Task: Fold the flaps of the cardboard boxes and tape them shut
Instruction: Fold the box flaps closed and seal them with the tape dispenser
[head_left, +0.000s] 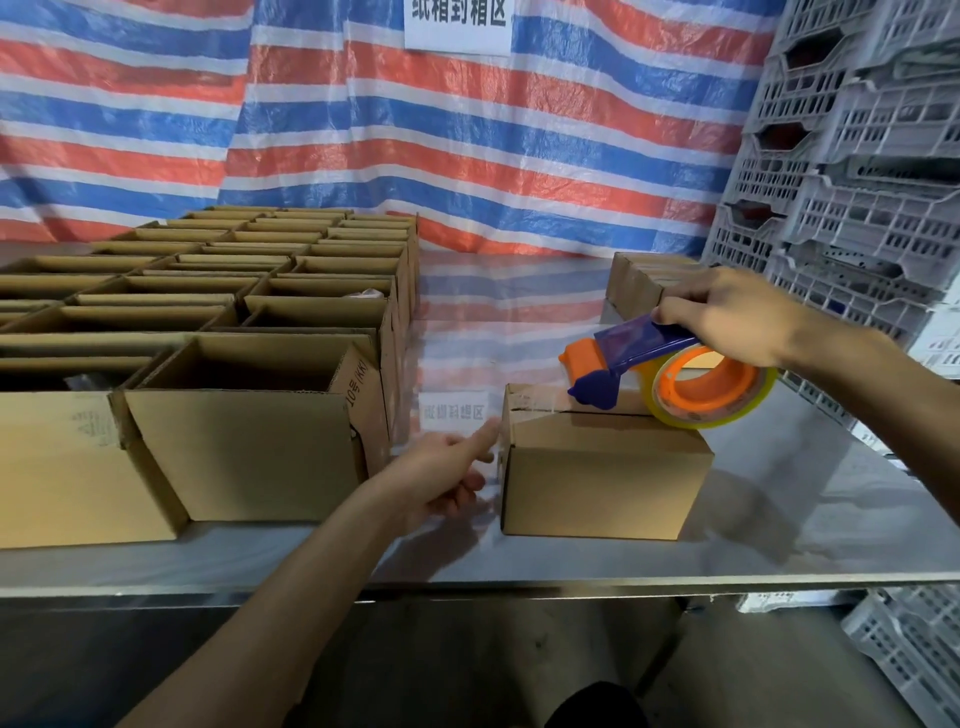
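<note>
- I'm seeing a striped tarp filling the background; a white sign on it is getting cut off by the top edge, so I can't read it.
- Grey crates are stacking up on the right, running out of view.
- The steel table is carrying everything; its far corners are lying outside my view.
- Open boxes are crowding the left side, the nearest ones cropped at the edge; their contents are lost in shadow.
- The closed box is sitting at the table's front right, flaps down.
- My right hand is gripping the dispenser closed-fisted over the box's top seam, hiding part of its handle.
- My left hand is pressing fingertips against the box's left end, fingers loosely spread; the clear tape there is hard to trace.
</note>
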